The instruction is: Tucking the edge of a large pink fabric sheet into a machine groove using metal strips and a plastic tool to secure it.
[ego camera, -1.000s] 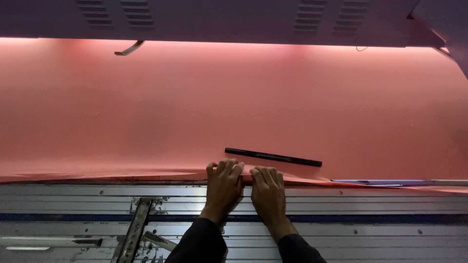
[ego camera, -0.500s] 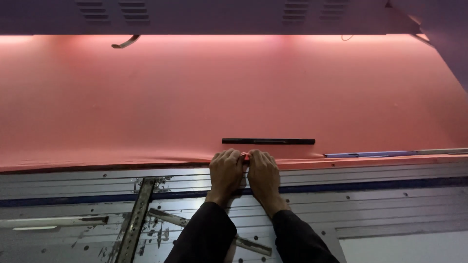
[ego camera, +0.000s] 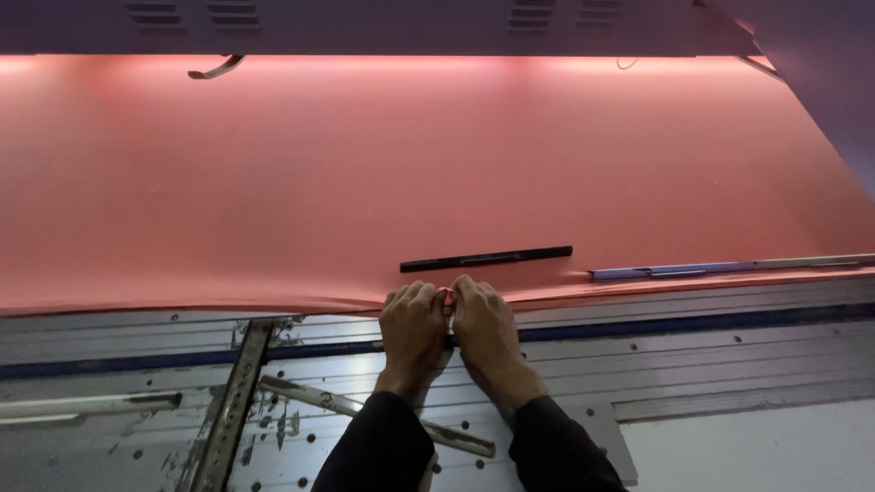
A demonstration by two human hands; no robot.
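Light comes from a strip under the overhang up top, washing the far edge of the pink sheet (ego camera: 437, 173) near white. Rest is dim, esp. corners. Metal worktop (ego camera: 711, 355) throws soft glare nr my fingers (ego camera: 428, 296). Pic sharp, slight wide-angle bend at edges.

My left hand (ego camera: 413, 323) and right hand (ego camera: 483, 321) sit knuckle to knuckle, pinching the near edge of the pink sheet (ego camera: 410, 173) together. Just beyond them on the sheet lies a black bar (ego camera: 486, 259); the grey metal table (ego camera: 684, 364) stretches beneath my wrists.
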